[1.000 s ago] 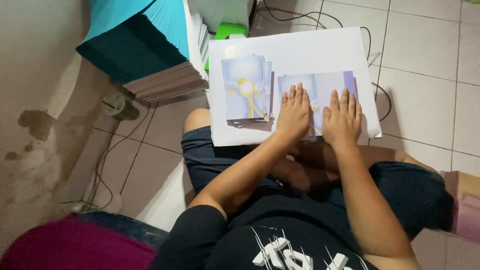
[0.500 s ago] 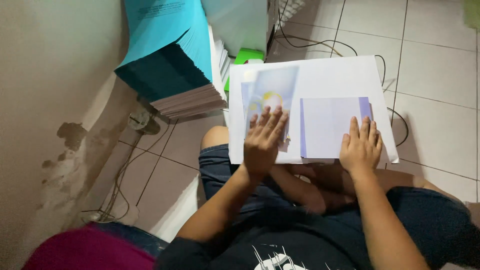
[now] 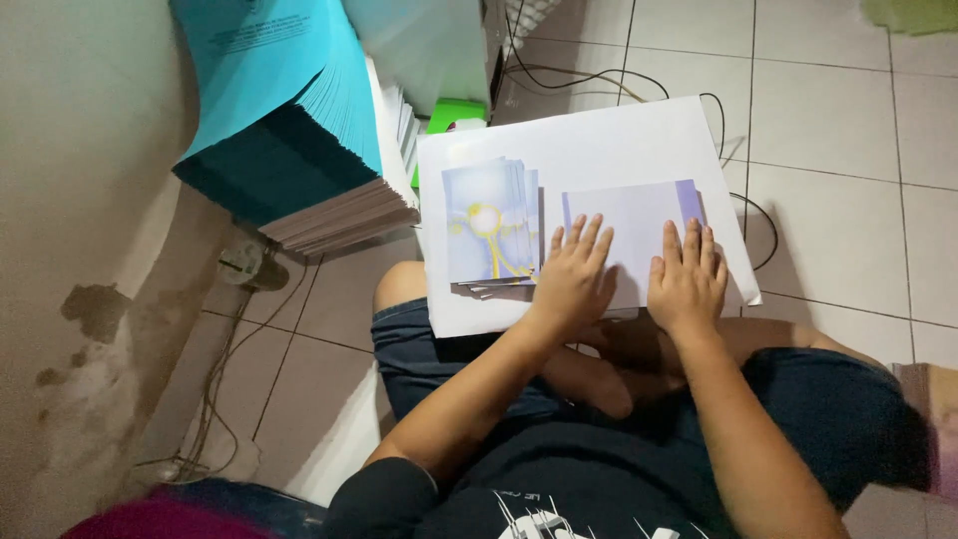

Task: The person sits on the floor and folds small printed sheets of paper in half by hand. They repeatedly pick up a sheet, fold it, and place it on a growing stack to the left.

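I sit on the floor with a white board [image 3: 599, 140] across my lap. On its left side lies a fanned stack of pale blue printed cards with a yellow design [image 3: 486, 225]. Beside it on the right lies a single pale lavender sheet [image 3: 629, 225]. My left hand [image 3: 572, 271] rests flat on that sheet's left part, fingers spread, close to the card stack's edge. My right hand [image 3: 687, 274] lies flat on the sheet's right part. Neither hand grips anything.
A tall pile of paper with teal top sheets [image 3: 289, 110] stands to the left by the stained wall [image 3: 90, 299]. A green object [image 3: 449, 115] sits behind the board. Black cables [image 3: 599, 85] run over the tiled floor [image 3: 848, 120]; a wall socket with cords [image 3: 244, 265] is at left.
My left hand carried a printed card onto the left stack, then came back flat onto the lavender sheet. My right hand stayed pressed on the sheet. The camera view shifted slightly.
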